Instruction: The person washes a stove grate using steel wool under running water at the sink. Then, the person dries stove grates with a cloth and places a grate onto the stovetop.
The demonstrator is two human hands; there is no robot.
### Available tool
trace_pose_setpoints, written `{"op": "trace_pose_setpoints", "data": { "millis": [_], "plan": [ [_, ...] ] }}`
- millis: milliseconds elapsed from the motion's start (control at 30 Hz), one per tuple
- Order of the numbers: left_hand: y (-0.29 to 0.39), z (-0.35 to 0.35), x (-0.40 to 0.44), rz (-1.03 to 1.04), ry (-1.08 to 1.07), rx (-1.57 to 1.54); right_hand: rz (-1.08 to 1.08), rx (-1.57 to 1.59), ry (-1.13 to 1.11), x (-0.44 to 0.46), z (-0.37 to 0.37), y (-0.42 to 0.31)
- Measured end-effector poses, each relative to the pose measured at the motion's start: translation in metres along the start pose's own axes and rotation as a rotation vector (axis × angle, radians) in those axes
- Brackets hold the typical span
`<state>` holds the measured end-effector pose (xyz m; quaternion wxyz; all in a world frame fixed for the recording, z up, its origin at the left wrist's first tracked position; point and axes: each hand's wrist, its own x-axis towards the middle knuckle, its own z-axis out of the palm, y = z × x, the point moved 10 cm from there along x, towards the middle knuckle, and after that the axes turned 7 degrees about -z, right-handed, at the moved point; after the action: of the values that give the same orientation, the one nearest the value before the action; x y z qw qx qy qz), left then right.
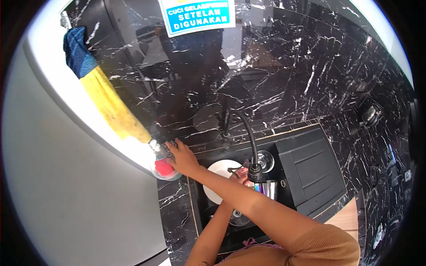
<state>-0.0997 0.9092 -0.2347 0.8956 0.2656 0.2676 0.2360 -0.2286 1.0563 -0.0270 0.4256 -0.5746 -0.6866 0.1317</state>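
My right arm crosses over my left. At its end my right hand (183, 158), fingers apart, reaches over a small clear container (171, 176) by the wall. A pink-red sponge (164, 167) sits in the container, beside a grey mesh-like item close to my fingers. Below the faucet (254, 170), my left hand (241, 176) is curled in the sink around something I cannot make out; a thin dark piece shows beside it. A white plate (214, 195) lies under that hand. Close by stand a shiny metal cup (270, 189) and a clear glass (266, 161).
A ribbed black drainboard (310, 166) adjoins the sink on the right. At left are a large grey panel (80, 177) and a hanging yellow-and-blue cloth (108, 97). A blue-and-white sign (199, 17) is on the black marbled wall. Another glass item (238, 219) lies low in the sink.
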Motion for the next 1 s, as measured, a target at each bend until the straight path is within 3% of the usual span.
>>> {"op": "trace_pose_setpoints", "data": {
  "millis": [67,167,233,300,400,467,567,667,700,800,867,900,1000],
  "plan": [
    [-0.002,-0.010,0.011,0.024,0.021,0.063,-0.108,0.054,0.120,-0.025,-0.035,-0.012],
    [0.001,-0.012,0.010,0.018,0.071,0.063,-0.134,0.186,0.120,-0.104,-0.064,0.008],
    [0.008,-0.010,-0.004,0.031,0.070,0.041,-0.074,0.036,0.009,-0.170,-0.087,0.026],
    [0.018,-0.007,-0.014,-0.018,0.094,0.069,0.029,0.084,0.041,-0.225,-0.115,0.048],
    [0.028,-0.005,-0.022,-0.035,0.129,0.188,0.152,-0.196,0.297,-0.267,-0.175,0.082],
    [0.028,-0.004,-0.025,-0.041,0.133,0.237,0.345,0.024,0.385,-0.272,-0.181,0.123],
    [0.024,0.001,-0.026,-0.060,0.131,0.327,0.583,0.484,0.256,-0.269,-0.138,0.194],
    [0.024,-0.007,-0.030,0.000,0.229,0.360,0.666,0.320,0.055,-0.245,-0.133,0.185],
    [0.021,-0.023,-0.028,0.005,0.296,0.366,0.489,0.250,0.116,-0.251,-0.112,0.218],
    [0.024,-0.039,-0.036,0.003,0.386,0.294,0.519,0.384,0.118,-0.225,-0.125,0.160],
    [0.026,-0.044,-0.037,0.043,0.389,0.287,0.494,0.458,0.133,-0.230,-0.112,0.179],
    [0.033,-0.038,-0.033,0.158,0.271,0.302,0.488,0.509,0.189,-0.231,-0.112,0.182],
    [0.037,-0.016,-0.040,0.061,0.217,0.446,0.442,0.513,0.302,-0.231,-0.120,0.193]
  ]
}}
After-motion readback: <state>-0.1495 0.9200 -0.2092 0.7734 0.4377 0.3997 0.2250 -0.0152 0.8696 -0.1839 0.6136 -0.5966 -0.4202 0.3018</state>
